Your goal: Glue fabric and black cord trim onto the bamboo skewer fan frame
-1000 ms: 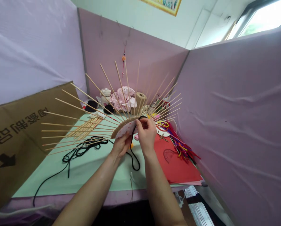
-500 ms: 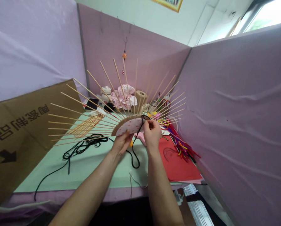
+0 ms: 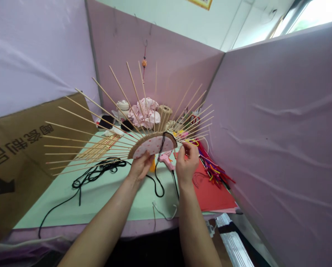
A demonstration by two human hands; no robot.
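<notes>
A half-round piece (image 3: pixel 152 144) covered in pink patterned cloth, with a brown rim, is held up over the table. Many thin wooden sticks (image 3: pixel 118 83) fan out from its curved edge. My left hand (image 3: pixel 140 165) grips the lower straight edge, thumb on the cloth. My right hand (image 3: pixel 187 157) is at the right end, fingers pinched near the sticks; what they hold is too small to name. Black cord (image 3: pixel 160 148) runs over the rim, hangs down the front and loops below. More black cord (image 3: pixel 95 174) lies tangled on the left.
Pink glue gun (image 3: pixel 167 161) lies behind the hands. Red sheets (image 3: pixel 213 193) and colourful pipe cleaners (image 3: pixel 214 167) are at the right. Loose sticks (image 3: pixel 99 148), pink cloth (image 3: pixel 145 111), a twine roll (image 3: pixel 164 111) and a white jar (image 3: pixel 123 107) sit further back; cardboard (image 3: pixel 29 159) leans left.
My right hand has moved right, off the cloth face to the end of the piece. The fan has shifted slightly left, and the pink glue gun shows more.
</notes>
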